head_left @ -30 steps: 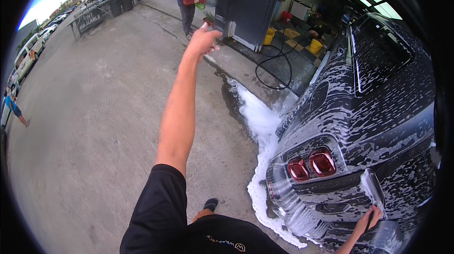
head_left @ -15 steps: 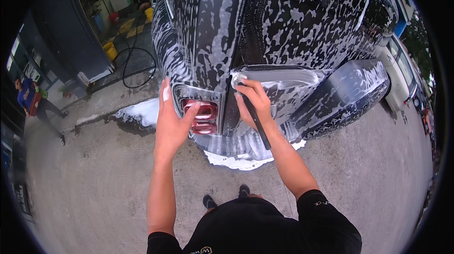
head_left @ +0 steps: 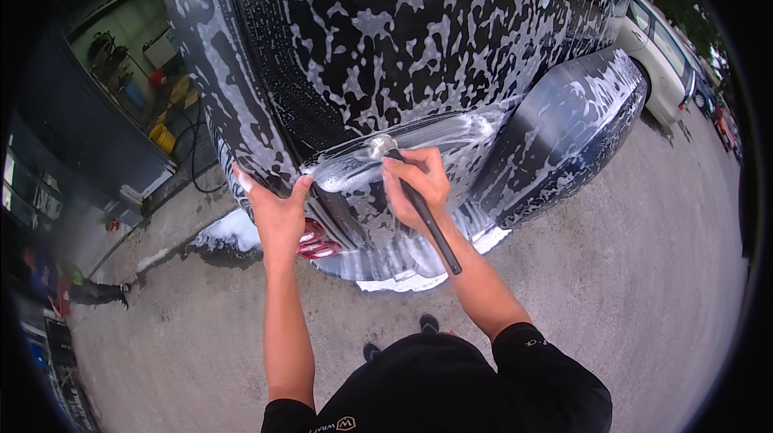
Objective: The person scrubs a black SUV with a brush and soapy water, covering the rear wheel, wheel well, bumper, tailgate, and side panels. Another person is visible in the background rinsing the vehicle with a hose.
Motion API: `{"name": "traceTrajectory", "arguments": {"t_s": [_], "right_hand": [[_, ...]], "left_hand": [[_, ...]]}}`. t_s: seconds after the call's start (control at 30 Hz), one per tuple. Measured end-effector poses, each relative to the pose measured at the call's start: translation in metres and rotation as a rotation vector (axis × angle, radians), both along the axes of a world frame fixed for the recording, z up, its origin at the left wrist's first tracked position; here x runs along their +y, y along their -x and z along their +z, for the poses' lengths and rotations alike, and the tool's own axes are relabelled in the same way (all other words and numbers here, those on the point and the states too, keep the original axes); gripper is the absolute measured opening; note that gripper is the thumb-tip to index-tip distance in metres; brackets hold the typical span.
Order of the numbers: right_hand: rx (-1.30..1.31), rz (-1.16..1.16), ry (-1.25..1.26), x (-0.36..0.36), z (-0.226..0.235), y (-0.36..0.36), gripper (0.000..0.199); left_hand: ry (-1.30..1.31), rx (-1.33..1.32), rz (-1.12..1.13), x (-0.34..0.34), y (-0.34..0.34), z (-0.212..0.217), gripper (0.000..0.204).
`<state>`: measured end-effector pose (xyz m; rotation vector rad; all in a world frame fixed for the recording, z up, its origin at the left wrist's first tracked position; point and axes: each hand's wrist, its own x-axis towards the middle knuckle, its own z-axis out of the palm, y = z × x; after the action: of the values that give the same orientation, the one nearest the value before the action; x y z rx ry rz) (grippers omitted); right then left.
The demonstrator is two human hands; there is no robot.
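Note:
A dark car point(head_left: 386, 46) streaked with white foam stands in front of me, its rear facing me. My right hand point(head_left: 420, 186) is closed round the black handle of a detailing brush point(head_left: 431, 227). The brush's pale, foamy bristles rest on the ledge point(head_left: 342, 169) below the rear window, where the foam is smeared. My left hand point(head_left: 278, 214) is open, thumb and fingers spread at the car's rear left corner. It partly hides the red tail light point(head_left: 320, 241); whether the palm presses on the body, I cannot tell.
A foam-streaked spare wheel cover point(head_left: 564, 135) juts out at the right. Foam lies on the concrete floor point(head_left: 201, 336) under the bumper and at the left. A garage doorway shows a yellow bucket point(head_left: 162, 138) and a hose point(head_left: 193, 159). A blurred person point(head_left: 76, 288) is at far left; a white car point(head_left: 656, 62) stands right.
The brush has moved rightward along the ledge, away from its left end. My view has shifted right. My left hand now sits higher on the corner, above the tail light.

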<state>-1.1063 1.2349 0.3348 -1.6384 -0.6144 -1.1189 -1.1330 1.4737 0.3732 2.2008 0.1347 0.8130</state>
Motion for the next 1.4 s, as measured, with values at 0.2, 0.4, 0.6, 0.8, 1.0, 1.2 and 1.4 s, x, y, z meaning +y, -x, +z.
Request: {"name": "traceTrajectory", "arguments": {"t_s": [0.2,0.4,0.6,0.8,1.0,1.2,1.4], "right_hand": [[-0.022,-0.600,-0.144,-0.127,0.011,-0.039,0.018],[-0.110,-0.499,-0.051,-0.096,0.002,-0.039,0.025],[-0.011,-0.534,-0.225,-0.085,0.012,-0.032,0.023],[-0.037,-0.678,-0.263,-0.161,0.024,-0.056,0.014],[0.003,-0.646,-0.188,-0.159,0.032,-0.058,0.013],[-0.087,-0.644,-0.062,-0.126,0.023,-0.055,0.014],[0.014,-0.705,-0.158,-0.115,0.027,-0.052,0.012]], "left_hand": [[-0.011,-0.033,-0.002,-0.003,-0.002,-0.010,0.114],[-0.055,-0.042,-0.006,0.004,-0.007,-0.008,0.111],[-0.095,-0.036,-0.028,0.005,-0.005,-0.016,0.115],[-0.028,-0.018,-0.057,0.000,-0.005,-0.008,0.118],[-0.110,-0.082,-0.017,0.005,-0.005,-0.010,0.115],[-0.057,0.028,0.007,0.013,0.004,-0.005,0.122],[-0.108,0.208,0.082,0.010,0.013,0.005,0.130]]}}
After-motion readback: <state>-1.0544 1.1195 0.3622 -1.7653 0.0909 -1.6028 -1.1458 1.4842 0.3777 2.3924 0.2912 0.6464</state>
